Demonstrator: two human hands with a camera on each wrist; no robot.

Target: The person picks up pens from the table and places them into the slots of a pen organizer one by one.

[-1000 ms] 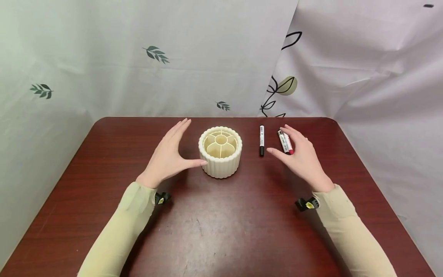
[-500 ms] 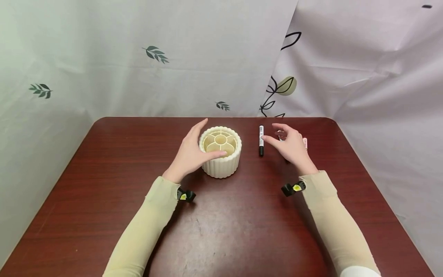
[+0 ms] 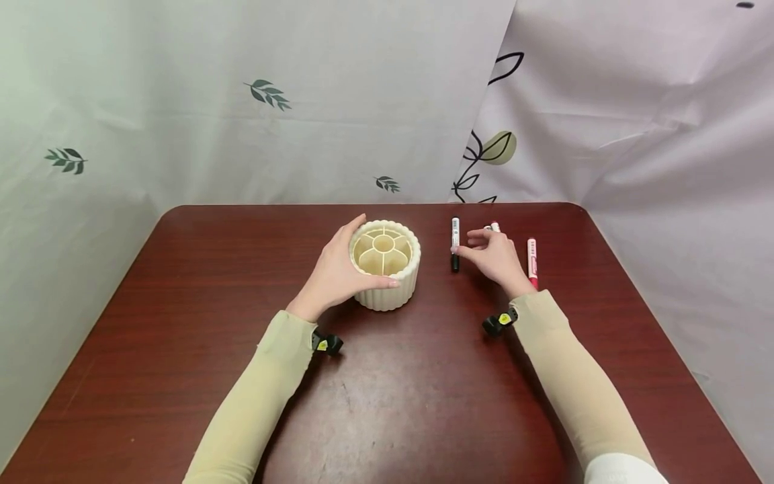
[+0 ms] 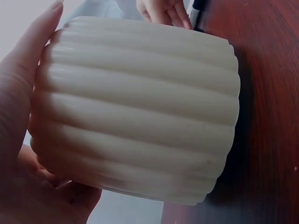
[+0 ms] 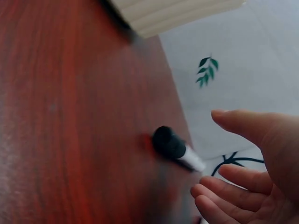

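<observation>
A cream, ribbed round pen holder (image 3: 387,296) with petal-shaped compartments stands upright on the table. My left hand (image 3: 332,275) holds it from the left, thumb across the front and fingers round the far side; the left wrist view shows its ribbed wall (image 4: 140,107) large. Right of the holder lies a white marker with a black cap (image 3: 455,262). Beside it is my right hand (image 3: 496,259), thumb and fingers parted. In the right wrist view the black-capped marker (image 5: 170,144) lies in front of these spread fingers, apparently ungripped.
A white-and-red marker (image 3: 532,259) lies right of my right hand. Behind that hand, the ends of other markers (image 3: 494,227) show, mostly hidden. The dark red wooden table (image 3: 375,417) ends at a leaf-printed white curtain (image 3: 332,134).
My left hand has moved right, from beside the pen holder to around it. My right hand has moved left to the black-capped marker, and the red marker now lies apart on the right.
</observation>
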